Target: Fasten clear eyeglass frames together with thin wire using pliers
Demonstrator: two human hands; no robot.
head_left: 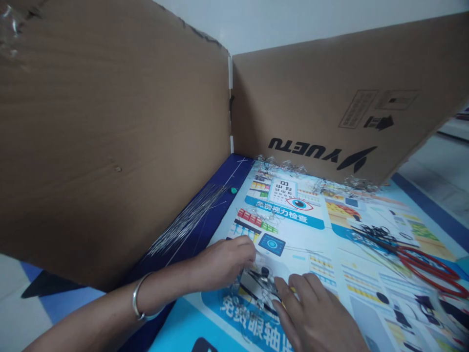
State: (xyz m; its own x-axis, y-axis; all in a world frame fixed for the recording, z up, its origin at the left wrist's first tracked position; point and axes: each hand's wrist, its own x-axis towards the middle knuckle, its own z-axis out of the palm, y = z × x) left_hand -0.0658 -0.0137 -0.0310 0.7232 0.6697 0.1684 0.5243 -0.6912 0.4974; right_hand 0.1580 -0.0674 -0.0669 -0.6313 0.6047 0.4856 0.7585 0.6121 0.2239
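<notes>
My left hand point(231, 260), with a silver bangle on its wrist, is closed with the fingers curled down over the printed sheet. What its fingertips pinch, if anything, is hidden. To the right, my right hand point(317, 305) has its thumb and index finger closed on the edge of a clear, shiny wired piece point(264, 281); its exact kind is hard to make out. This piece lies between the two hands, beside a small dark part. More clear, looped bits point(247, 313) lie just below, on the sheet.
Cardboard walls point(120, 122) stand at the left and back. Thin silvery wires point(190, 215) lie along the left wall, near a small green object point(233, 190). Red-handled scissors point(427, 266) and black loops point(377, 232) rest at right. Clear pieces point(282, 165) line the back wall.
</notes>
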